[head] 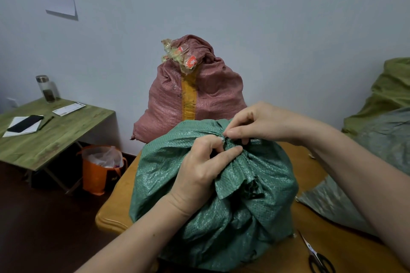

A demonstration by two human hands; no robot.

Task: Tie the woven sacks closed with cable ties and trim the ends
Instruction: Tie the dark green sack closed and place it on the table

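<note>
**Green woven sack** [213, 217]: full, standing on the wooden counter [111, 215]. Its mouth is gathered into a neck directly under the fingers.

**Left hand** [199, 170]: fingers [230, 150] curled tight round the gathered neck, gripping it.

**Right hand** [264, 124]: thumb and forefinger closed in a pinch on the neck folds, touching the left fingers. A small grey strip [256, 141] shows just beneath them, too small to identify.

**Scissors** [319, 257]: flat on the counter, well below and right of the fingers, apart from both hands.

**Pink woven sack** [199, 99]: upright against the wall, beyond the fingers.

**Olive sack** [390, 95] and **grey-green sack** [332, 201]: right of the fingers.

**Green-topped counter** [55, 131]: far left of the fingers, bearing a phone [25, 123] and a jar [46, 88].

**Orange bag** [97, 168]: on the floor, left of the fingers.
</note>
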